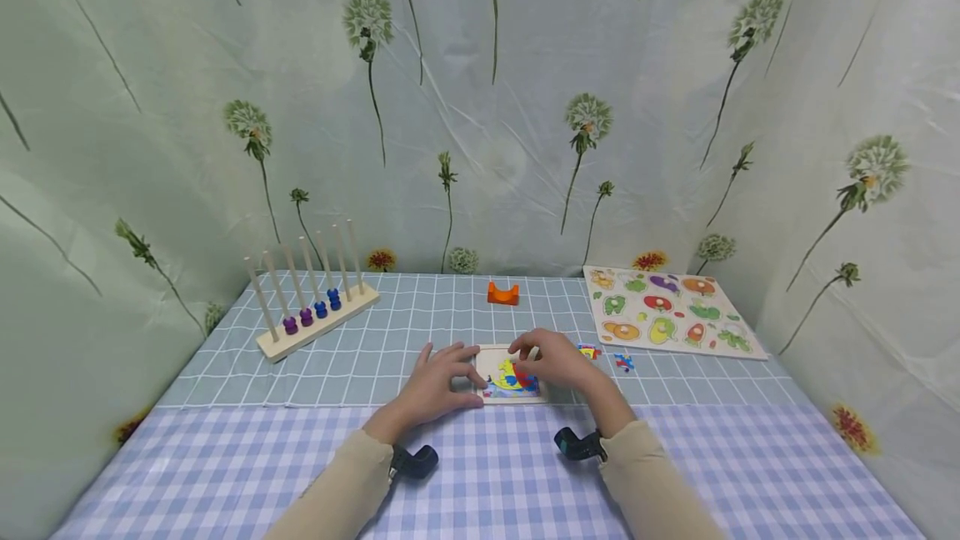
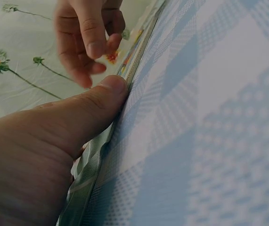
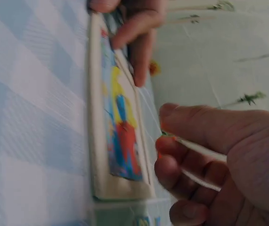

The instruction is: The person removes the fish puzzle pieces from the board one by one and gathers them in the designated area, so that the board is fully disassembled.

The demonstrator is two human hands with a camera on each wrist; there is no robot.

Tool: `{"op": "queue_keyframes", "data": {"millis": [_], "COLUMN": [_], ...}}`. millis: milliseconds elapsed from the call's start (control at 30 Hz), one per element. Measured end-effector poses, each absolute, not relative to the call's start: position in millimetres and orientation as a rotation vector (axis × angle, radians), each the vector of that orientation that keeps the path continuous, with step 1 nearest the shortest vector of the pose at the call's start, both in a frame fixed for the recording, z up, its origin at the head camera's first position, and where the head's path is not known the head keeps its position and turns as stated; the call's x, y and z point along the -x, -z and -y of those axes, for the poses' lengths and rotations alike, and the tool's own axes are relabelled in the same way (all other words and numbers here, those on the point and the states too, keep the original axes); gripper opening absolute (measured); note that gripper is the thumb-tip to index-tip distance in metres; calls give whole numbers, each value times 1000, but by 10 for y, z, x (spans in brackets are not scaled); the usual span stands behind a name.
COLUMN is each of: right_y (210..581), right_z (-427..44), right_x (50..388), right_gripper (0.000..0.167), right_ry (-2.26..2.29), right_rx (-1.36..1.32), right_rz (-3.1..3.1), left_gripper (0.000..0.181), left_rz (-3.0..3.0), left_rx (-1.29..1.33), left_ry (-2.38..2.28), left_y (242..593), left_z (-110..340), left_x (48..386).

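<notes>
The puzzle (image 1: 493, 362) lies flat on the counter (image 1: 480, 465), between both hands. The left wrist view catches it only edge-on, yet shows the thumb (image 2: 101, 101) pressing its near rim; the right wrist view adds that hand's fingers at the far rim. So the left hand (image 1: 437, 382) holds the 9 o'clock end, its grip spread wide. The right hand (image 1: 555, 361) is above the 2 o'clock part, its grip narrow; I cannot tell whether a piece sits between the fingertips.

Toward 12 o'clock, gridded cloth (image 1: 420, 315) separates the frame from an orange block (image 1: 503, 296); loose pieces (image 1: 624, 362) lie near 3, a vegetable board (image 1: 681, 320) at 2, a bead stand (image 1: 330, 326) at 10. The puzzle is pale-framed, patched yellow, red and blue, with bare backing toward 11.
</notes>
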State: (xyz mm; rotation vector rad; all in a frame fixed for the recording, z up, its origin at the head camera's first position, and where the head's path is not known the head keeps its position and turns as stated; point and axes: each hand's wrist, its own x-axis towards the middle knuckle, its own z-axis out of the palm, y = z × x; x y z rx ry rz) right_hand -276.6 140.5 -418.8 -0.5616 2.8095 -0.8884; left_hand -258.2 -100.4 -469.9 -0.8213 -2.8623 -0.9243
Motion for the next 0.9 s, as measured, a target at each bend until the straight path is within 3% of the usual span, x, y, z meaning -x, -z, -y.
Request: {"op": "queue_keyframes", "data": {"millis": [267, 900], "right_y": [4278, 4367], "right_z": [-1274, -1224], "right_x": [2757, 2716], "right_gripper": [26, 25], "right_ry": [769, 816], "right_rx": [689, 507], "right_rz": [-2852, -2876], "left_gripper": [16, 16], "left_rz": [2841, 2828], "left_rx": [832, 847], "left_ry": [925, 918], "left_y": [4686, 4720], "left_z": [1025, 1020], "left_x": [2573, 2581]}}
